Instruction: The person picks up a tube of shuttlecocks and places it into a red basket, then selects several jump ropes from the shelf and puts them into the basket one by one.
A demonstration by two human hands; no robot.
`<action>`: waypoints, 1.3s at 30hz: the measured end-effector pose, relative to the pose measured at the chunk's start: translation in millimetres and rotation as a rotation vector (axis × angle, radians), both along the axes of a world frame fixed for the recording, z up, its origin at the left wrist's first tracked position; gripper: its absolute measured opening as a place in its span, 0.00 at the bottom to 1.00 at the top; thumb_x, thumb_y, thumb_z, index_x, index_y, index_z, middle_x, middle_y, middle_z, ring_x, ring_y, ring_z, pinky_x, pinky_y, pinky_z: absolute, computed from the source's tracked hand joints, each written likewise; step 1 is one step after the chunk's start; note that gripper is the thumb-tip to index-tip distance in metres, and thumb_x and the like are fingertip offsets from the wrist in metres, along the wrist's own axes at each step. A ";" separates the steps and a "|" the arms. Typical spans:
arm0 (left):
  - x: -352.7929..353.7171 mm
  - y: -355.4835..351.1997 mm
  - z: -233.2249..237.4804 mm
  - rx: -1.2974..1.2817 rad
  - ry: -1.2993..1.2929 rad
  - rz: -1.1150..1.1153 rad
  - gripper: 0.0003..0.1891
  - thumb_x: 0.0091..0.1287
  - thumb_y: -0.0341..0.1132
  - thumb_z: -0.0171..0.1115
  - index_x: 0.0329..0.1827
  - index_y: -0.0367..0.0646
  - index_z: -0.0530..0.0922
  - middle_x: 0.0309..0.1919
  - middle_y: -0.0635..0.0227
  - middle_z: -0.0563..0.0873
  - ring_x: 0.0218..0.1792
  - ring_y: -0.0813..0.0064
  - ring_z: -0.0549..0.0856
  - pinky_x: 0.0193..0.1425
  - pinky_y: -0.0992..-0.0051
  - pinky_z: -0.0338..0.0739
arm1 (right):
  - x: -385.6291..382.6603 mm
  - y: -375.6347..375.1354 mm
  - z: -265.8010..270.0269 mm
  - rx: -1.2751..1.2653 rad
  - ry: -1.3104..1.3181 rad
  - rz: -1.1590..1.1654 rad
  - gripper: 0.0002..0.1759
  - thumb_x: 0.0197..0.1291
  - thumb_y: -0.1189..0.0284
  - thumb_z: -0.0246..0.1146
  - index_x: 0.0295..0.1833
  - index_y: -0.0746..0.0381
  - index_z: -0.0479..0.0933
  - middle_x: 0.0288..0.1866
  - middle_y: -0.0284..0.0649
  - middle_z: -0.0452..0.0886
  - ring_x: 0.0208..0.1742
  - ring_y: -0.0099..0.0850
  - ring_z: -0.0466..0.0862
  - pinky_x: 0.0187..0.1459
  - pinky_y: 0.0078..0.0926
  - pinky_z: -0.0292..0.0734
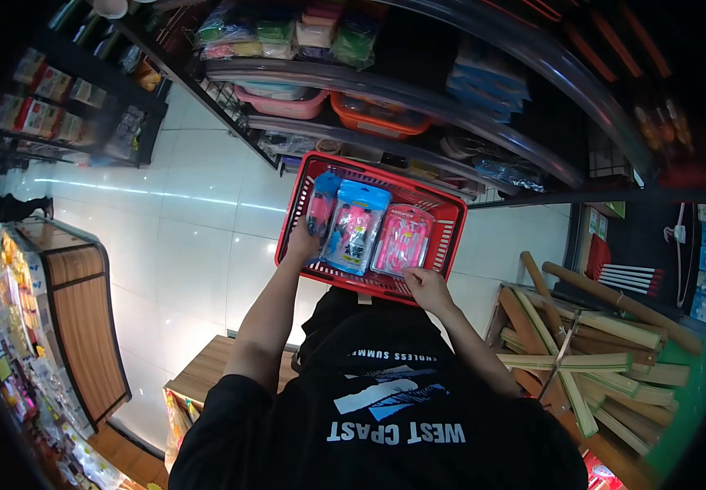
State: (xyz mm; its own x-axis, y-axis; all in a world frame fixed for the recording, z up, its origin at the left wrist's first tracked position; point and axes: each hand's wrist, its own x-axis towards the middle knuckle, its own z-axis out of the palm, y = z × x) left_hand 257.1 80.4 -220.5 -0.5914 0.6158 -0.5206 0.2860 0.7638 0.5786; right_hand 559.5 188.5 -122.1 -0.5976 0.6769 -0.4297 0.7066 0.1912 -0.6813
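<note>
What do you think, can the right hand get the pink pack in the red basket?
Probably yes. The right hand seems to hold the red basket by its near rim, beside the pink pack, which lies on top with nothing covering it. It would need to let go of the rim first.

A fisheye lens bends the edges and leaves black corners. Overhead light streaks as glare across the glossy white floor (198, 245). The shelves (328, 77) at the top are dim and smeared. The basket (453, 224) at the centre is sharp and evenly lit.
</note>
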 end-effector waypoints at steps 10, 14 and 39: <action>2.5 5.4 -56.6 -0.002 -0.029 0.052 0.35 0.57 0.27 0.54 0.71 0.37 0.57 0.48 0.36 0.81 0.52 0.40 0.81 0.58 0.53 0.74 | 14.8 -3.3 5.8 -0.011 -0.102 -0.052 0.13 0.64 0.66 0.60 0.48 0.60 0.83 0.37 0.51 0.85 0.39 0.42 0.86 0.42 0.33 0.79; 4.0 0.6 -89.9 -0.067 -0.049 -0.009 0.37 0.58 0.30 0.57 0.72 0.39 0.55 0.51 0.36 0.78 0.52 0.39 0.80 0.57 0.51 0.74 | 16.0 2.0 -3.5 0.078 0.025 -0.008 0.12 0.64 0.68 0.59 0.47 0.61 0.83 0.37 0.51 0.85 0.39 0.40 0.86 0.43 0.31 0.79; 100.9 -64.5 57.6 0.392 -0.139 -0.043 0.28 0.64 0.34 0.61 0.66 0.33 0.65 0.57 0.39 0.74 0.58 0.44 0.76 0.61 0.59 0.73 | -112.1 341.3 166.9 0.328 0.241 -0.348 0.48 0.55 0.44 0.64 0.74 0.59 0.60 0.74 0.47 0.63 0.72 0.40 0.65 0.67 0.34 0.63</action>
State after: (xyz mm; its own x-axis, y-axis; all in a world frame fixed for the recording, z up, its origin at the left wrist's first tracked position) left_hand 358.0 15.9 -163.0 -0.5013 0.8060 -0.3146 0.2121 0.4670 0.8584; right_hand 447.4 529.8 44.8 -0.3699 0.9282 -0.0407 0.5967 0.2038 -0.7762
